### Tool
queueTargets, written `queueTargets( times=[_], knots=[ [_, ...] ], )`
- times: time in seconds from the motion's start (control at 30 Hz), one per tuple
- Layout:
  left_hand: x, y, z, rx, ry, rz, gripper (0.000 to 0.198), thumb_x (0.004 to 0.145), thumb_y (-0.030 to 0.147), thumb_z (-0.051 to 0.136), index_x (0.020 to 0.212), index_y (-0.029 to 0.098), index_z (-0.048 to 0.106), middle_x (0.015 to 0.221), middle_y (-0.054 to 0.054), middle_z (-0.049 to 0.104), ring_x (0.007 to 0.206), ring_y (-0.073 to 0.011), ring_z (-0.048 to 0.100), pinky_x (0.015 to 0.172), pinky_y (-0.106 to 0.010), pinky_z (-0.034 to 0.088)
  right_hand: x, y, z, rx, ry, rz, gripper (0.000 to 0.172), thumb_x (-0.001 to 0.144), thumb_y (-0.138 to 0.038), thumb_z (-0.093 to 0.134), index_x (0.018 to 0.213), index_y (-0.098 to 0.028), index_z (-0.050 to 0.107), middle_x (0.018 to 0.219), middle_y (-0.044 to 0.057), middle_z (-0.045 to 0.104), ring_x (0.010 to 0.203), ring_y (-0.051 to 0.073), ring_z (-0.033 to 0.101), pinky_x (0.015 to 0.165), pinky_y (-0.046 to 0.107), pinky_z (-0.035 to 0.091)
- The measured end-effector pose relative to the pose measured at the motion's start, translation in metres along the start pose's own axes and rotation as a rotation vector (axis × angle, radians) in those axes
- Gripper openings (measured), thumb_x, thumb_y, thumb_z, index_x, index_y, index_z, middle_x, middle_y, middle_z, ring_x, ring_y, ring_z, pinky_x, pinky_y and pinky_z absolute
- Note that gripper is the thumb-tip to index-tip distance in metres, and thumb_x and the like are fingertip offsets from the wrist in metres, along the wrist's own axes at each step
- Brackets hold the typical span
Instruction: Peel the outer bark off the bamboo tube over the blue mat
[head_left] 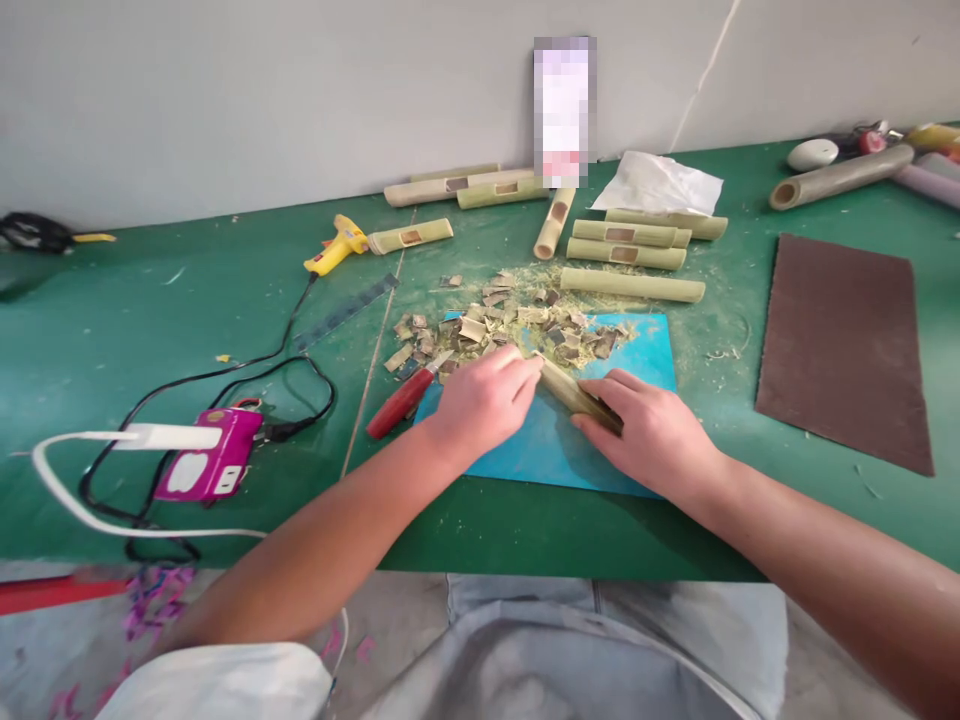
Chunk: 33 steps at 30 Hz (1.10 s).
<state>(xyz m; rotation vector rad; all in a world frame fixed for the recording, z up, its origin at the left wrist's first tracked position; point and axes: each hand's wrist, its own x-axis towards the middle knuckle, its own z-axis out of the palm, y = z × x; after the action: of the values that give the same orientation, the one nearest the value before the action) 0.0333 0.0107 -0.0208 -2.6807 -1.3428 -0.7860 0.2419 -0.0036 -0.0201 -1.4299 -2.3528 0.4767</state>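
The tube (568,388) is over the blue mat (540,455), near the front edge of the desk (525,540); the right hand (652,425) grips its near end, the left hand (484,400) touches its far end, maybe pinching, I can't tell. Other tubes (664,258) toward the back edge have holes and look done; this one seems unfinished, but fingers hide part.

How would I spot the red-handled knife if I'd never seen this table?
On the green table, find the bright blue sheet near the front edge. By its left side, just left of the left hand, lies the knife, blade angled up toward scattered chips. Its thick red handle sets it apart from the dull brown and straw-coloured chips.
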Motion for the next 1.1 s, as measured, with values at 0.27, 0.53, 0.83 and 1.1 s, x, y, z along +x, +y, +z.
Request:
queueTargets(
  times=[0.27,0.53,0.83,1.1],
  knots=[
    [0.002,-0.002,0.001,-0.003,-0.004,0.001,0.028,0.098,0.023,0.042,0.097,0.013,0.068,0.077,-0.006,0.063,0.071,-0.0134,0.060,0.064,-0.023,0.048,0.000,0.001,0.001,0.002,0.005,0.005,0.025,0.088,-0.035,0.053,0.105,-0.020,0.064,0.088,0.003,0.062,0.068,0.014,0.057,0.059,0.026,0.039],
    [0.001,-0.002,0.002,-0.046,-0.027,0.040,0.026,0.097,0.023,0.044,0.096,0.014,0.068,0.075,-0.005,0.062,0.069,-0.0127,0.060,0.062,-0.022,0.047,0.000,0.001,0.002,0.009,0.004,-0.001,0.024,0.088,-0.034,0.053,0.104,-0.020,0.064,0.089,0.003,0.061,0.070,0.014,0.058,0.060,0.026,0.040],
    [0.001,-0.004,0.000,-0.070,-0.039,0.026,0.025,0.097,0.024,0.045,0.094,0.015,0.069,0.076,-0.004,0.064,0.069,-0.0120,0.060,0.062,-0.021,0.047,0.000,0.001,0.002,-0.010,0.016,-0.011,0.022,0.088,-0.034,0.053,0.101,-0.019,0.064,0.083,0.002,0.059,0.067,0.014,0.055,0.058,0.026,0.038],
    [0.002,-0.007,0.002,-0.064,-0.031,0.071,0.024,0.097,0.023,0.046,0.102,0.015,0.068,0.076,-0.004,0.063,0.069,-0.0123,0.061,0.062,-0.022,0.047,0.000,0.002,0.002,0.000,0.011,-0.016,0.021,0.088,-0.033,0.053,0.101,-0.020,0.064,0.084,0.002,0.059,0.067,0.013,0.055,0.057,0.025,0.037]
  ],
)
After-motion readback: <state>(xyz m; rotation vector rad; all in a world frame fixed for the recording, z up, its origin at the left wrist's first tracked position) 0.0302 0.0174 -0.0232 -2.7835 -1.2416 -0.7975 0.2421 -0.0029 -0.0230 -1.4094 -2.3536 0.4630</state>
